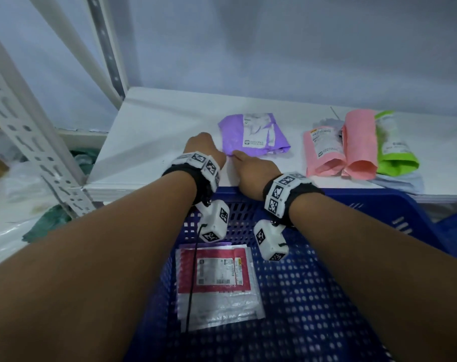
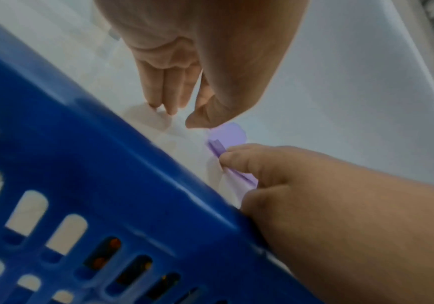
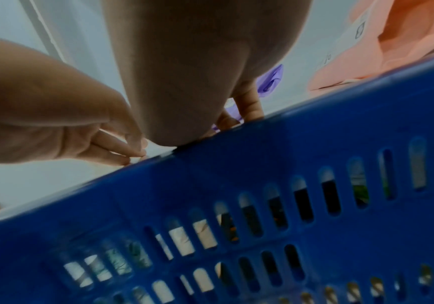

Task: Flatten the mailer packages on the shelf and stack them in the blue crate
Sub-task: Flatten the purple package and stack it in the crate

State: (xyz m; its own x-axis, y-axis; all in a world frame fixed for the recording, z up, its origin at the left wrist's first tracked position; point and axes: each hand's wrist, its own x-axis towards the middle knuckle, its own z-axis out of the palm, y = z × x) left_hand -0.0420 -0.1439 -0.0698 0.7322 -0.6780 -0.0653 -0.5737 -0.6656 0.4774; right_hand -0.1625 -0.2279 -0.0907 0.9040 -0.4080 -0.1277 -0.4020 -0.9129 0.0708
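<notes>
A crumpled purple mailer [image 1: 253, 134] with a white label lies on the white shelf [image 1: 157, 131]. My right hand [image 1: 251, 163] pinches its near left edge; the left wrist view shows the fold of purple mailer [image 2: 226, 142] under the thumb of the right hand [image 2: 249, 164]. My left hand [image 1: 201, 147] is just left of it, its straight fingers [image 2: 163, 98] touching the shelf and the thumb beside the purple corner. Below my wrists sits the blue crate [image 1: 379, 197], with a flat red-and-white bubble mailer [image 1: 217, 283] on its floor.
Two puffy pink mailers [image 1: 324, 150] [image 1: 359, 142] and a green one [image 1: 394, 152] lie on the shelf's right part, on pale flat packaging. A perforated white shelf post [image 1: 26, 126] stands at the left. The crate's rim [image 3: 288, 154] butts against the shelf's front edge.
</notes>
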